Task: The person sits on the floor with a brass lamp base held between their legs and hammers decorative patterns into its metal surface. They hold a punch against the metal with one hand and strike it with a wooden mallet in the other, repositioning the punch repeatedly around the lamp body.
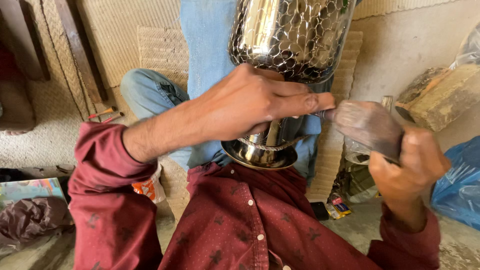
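Note:
A shiny metal vessel [290, 35] with a hammered scale pattern rests in my lap, its round foot [260, 156] towards me. My left hand [250, 102] lies across the vessel's neck and pinches a thin metal punch [322, 114] between thumb and forefinger, its tip against the vessel. My right hand [417, 162] grips a dark, worn hammer [367, 125], whose head is at the punch's end. I wear a maroon shirt and blue jeans.
A rough wooden block [440, 97] lies at the right, with a blue plastic bag [460, 185] below it. Two small orange-handled tools [105, 114] lie on the woven mat [150, 45] at left. Crumpled brown plastic [30, 220] and small packets [337, 207] sit on the floor.

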